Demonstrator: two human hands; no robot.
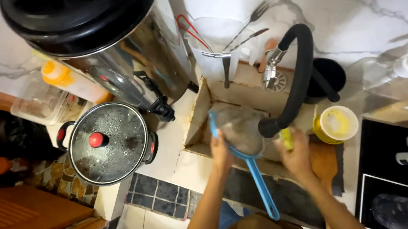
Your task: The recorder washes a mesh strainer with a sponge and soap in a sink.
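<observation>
Cramped sink [240,85], hands [221,151] on strainer [244,140].

A blue-rimmed mesh strainer [240,133] is tilted over the sink beneath the black tap hose, its long blue handle pointing down toward the person, while a small yellow-green sponge [287,138] sits just beside its right edge.
</observation>
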